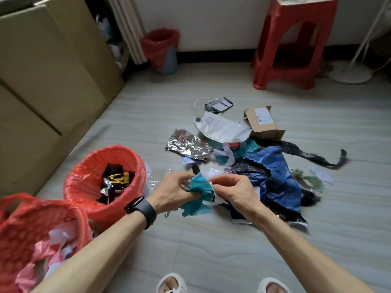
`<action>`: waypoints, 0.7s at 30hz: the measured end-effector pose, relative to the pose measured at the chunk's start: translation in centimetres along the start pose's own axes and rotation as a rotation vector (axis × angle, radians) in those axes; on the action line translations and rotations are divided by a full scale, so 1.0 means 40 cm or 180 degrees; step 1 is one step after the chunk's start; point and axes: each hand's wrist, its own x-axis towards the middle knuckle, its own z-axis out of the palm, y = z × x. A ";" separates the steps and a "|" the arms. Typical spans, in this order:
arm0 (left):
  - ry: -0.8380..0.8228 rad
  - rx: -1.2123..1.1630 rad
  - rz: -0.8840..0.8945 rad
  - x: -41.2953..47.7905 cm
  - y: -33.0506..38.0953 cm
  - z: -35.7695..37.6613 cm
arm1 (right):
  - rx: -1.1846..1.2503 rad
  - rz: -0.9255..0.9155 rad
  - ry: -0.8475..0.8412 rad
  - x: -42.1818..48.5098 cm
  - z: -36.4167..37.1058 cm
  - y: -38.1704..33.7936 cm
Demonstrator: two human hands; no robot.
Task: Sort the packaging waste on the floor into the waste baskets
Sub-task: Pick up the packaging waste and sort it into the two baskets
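White slippers (171, 282) sit at the bottom edge of the frame, on the pale floor (211, 250). Above them, my two forearms reach toward the frame's centre, and the left wrist carries a dark watch (142, 208). My left hand (171, 192) has its fingers curled round a crumpled teal wrapper (200, 187), gripping it from the left. My right hand (234, 192) pinches the same wrapper at its right edge, where a white scrap shows, between thumb and fingertips. The wrapper is held above the floor, just in front of the waste pile. That pile lies right of centre: a silver foil wrapper (188, 145), a white mailer (222, 127), a small cardboard box (264, 123), a blue plastic bag (275, 172) and a black mesh strip (306, 153). At lower left, the nearest basket (53, 203), lined in red, holds pink and white scraps. Just beyond it, the second basket (118, 148), also lined in red, holds dark and foil wrappers. A third basket (163, 49) stands by the wall at upper centre. Large cardboard boxes (42, 70) fill the upper left, and a red stool (294, 43) stands at upper right.
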 end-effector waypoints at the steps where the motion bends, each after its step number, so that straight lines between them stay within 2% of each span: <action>1: 0.0112 0.0096 -0.0016 -0.012 -0.016 -0.020 | 0.0000 0.0010 -0.0068 0.016 0.028 -0.001; 5: 0.0638 0.0620 -0.0041 -0.056 -0.078 -0.119 | -0.0098 0.0123 -0.0074 0.082 0.139 0.008; 7: 0.1075 0.0708 -0.0190 -0.070 -0.117 -0.180 | -0.0216 0.0204 0.0019 0.121 0.184 0.025; 10: 0.1926 0.0721 -0.0497 -0.078 -0.185 -0.278 | -0.0743 0.0254 0.0023 0.183 0.255 0.054; 13: 0.2603 0.0754 -0.0805 -0.081 -0.257 -0.350 | -0.1577 0.0167 -0.0244 0.231 0.331 0.072; 17: 0.2770 0.1137 -0.1240 -0.058 -0.383 -0.395 | -0.2675 -0.0378 -0.0815 0.280 0.430 0.099; 19: 0.2701 0.1384 -0.1381 -0.038 -0.443 -0.409 | -0.2883 -0.0525 -0.1016 0.308 0.483 0.112; 21: 0.2503 0.1514 -0.1506 -0.019 -0.482 -0.410 | -0.2762 -0.0354 -0.1018 0.333 0.526 0.125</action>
